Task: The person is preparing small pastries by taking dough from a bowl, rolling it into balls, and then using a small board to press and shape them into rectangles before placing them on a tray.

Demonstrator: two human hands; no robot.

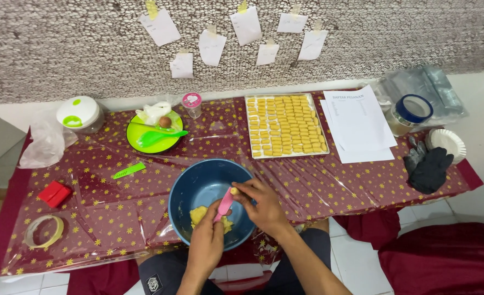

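We see a blue bowl on the table's front edge holding yellow dough. Our left hand is clamped round a pink scoop; our right hand pinches dough at its tip.

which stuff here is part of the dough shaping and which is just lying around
In use: blue bowl, yellow dough, pink tool in left hand, right hand at its tip, tray of shaped pieces.

Lying about: green plate, tape roll, red box, black gloves, papers.
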